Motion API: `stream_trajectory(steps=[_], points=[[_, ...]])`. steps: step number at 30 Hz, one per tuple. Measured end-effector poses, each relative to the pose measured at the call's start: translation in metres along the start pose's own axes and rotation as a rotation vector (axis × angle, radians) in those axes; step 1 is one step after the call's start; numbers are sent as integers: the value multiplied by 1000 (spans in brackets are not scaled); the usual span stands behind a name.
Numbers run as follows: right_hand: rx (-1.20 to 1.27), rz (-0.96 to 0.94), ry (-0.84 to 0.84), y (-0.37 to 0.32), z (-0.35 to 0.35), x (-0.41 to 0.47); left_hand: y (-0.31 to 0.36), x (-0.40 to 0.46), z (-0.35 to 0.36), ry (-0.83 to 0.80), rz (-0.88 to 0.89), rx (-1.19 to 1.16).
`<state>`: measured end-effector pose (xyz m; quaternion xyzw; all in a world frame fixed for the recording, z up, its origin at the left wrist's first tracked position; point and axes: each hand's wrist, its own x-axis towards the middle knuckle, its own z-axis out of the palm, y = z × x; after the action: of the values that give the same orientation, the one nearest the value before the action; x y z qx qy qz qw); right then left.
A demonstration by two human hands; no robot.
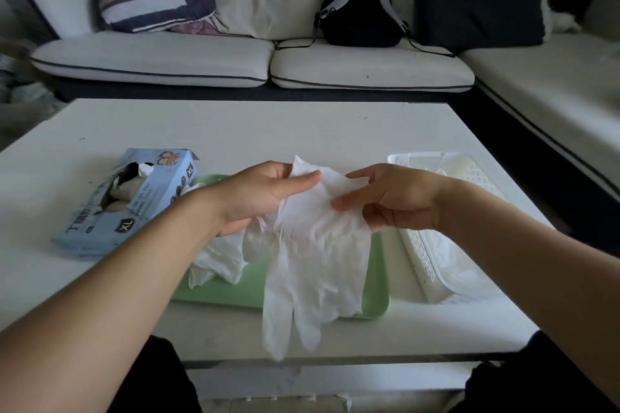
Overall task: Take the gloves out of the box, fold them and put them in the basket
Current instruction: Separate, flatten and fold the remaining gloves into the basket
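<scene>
A white glove (315, 255) hangs in the air over the green tray (241, 292), cuff up and fingers down past the table's front edge. My left hand (265, 193) pinches the cuff's left side. My right hand (389, 196) pinches its right side. More white gloves (218, 260) lie crumpled on the tray under my left wrist. The blue glove box (134, 201) lies at the left with gloves showing through its torn top. The white perforated basket (422, 258) stands at the right, partly behind my right forearm, with pale gloves inside.
The white low table (235, 131) holds everything. Behind it runs a white sofa (369, 67) with cushions and a black backpack (360, 8). My dark-clothed knees show under the table's front edge.
</scene>
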<state>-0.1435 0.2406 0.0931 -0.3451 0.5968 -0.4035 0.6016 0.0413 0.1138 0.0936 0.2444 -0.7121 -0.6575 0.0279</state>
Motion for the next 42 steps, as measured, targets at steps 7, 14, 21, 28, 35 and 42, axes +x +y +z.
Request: stream_trajectory(steps=[7, 14, 21, 28, 35, 42], points=[[-390, -591, 610, -19, -16, 11, 0, 46, -8, 486, 473, 183], [-923, -524, 611, 5, -20, 16, -23, 50, -15, 271, 535, 399], [-1165, -244, 153, 59, -3, 21, -78, 41, 4, -96, 156, 760], [-1325, -283, 47, 60, 17, 5, -86, 31, 12, -107, 216, 1080], [-1399, -201, -61, 67, 29, 0, -88, 27, 30, -201, 190, 1273], [-1294, -39, -159, 70, 22, 14, -77, 21, 30, -260, 78, 1201]])
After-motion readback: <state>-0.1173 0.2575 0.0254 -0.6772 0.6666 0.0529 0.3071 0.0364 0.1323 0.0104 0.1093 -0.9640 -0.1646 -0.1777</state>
